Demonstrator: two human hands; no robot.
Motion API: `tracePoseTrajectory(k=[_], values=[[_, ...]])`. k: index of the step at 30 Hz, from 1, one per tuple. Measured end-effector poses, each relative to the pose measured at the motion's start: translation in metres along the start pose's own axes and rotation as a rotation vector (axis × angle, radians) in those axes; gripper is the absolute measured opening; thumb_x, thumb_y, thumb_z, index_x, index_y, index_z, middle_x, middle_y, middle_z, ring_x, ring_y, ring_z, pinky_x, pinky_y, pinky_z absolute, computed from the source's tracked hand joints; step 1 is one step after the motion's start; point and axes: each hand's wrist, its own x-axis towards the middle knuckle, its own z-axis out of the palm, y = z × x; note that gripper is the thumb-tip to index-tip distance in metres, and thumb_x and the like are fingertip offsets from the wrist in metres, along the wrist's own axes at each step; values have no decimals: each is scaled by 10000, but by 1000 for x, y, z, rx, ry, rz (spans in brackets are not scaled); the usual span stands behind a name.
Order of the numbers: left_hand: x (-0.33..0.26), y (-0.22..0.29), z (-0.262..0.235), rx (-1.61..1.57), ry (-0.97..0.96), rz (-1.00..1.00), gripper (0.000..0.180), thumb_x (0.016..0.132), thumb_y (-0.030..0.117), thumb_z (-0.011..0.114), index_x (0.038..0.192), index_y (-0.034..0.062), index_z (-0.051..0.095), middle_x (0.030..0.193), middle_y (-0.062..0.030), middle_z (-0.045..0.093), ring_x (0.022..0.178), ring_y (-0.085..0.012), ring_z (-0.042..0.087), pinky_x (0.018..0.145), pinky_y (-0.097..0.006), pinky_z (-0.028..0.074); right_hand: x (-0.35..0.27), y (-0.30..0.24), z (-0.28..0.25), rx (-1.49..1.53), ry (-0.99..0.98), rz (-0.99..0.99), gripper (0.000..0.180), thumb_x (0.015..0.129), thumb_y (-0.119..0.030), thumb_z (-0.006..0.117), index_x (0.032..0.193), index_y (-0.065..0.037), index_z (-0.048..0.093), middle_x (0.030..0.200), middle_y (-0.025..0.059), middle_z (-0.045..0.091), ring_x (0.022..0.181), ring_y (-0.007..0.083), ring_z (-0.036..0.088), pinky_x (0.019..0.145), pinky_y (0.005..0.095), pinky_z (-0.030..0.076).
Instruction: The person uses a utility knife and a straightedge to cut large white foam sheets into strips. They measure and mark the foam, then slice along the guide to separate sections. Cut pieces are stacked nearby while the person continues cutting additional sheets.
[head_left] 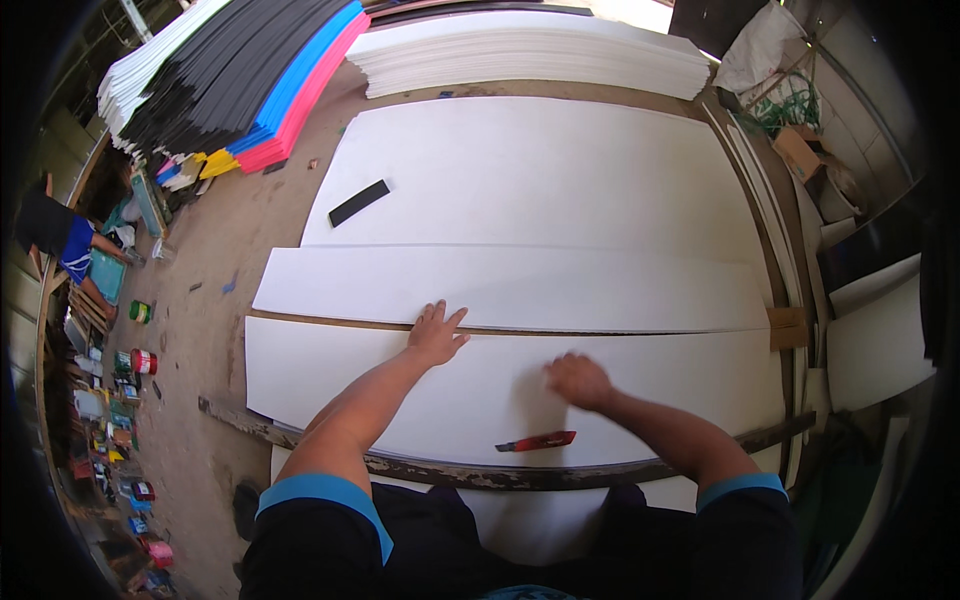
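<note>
The left hand [436, 335] lies open, palm down with fingers spread, across the narrow gap between the far strip [600, 285] and the near strip [320, 375]. Right of it, the knife [540, 441] rests on the near strip, its long axis almost crosswise, red right end slightly farther from the body. It lies bodyward and a little left of the right hand [578, 382], the nearer one. That hand, its forearm angled in from the lower right, is blurred; I cannot tell whether it is closed.

Left hand [436, 336] rests on white sheets [470, 390], right hand [580, 381] near a red cutter [538, 441].
</note>
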Motion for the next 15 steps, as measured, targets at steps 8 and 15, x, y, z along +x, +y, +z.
tracePoseTrajectory(k=[8,15], values=[[-4,-19,-2,-92,-9,30,764,964,615,633,1603,255,418,1668,-215,326,1540,-445,292,1241,-548,312,41,86,-69,-188,-21,118,599,916,-329,738,1460,-169,544,1392,106,600,1238,321,636,1007,477,551],[3,-11,-2,-102,46,55,769,940,605,666,1572,219,459,1647,-197,372,1535,-403,324,1222,-534,333,42,105,-43,-582,47,-4,543,964,-290,657,1476,-161,525,1139,178,676,975,321,727,695,381,628]])
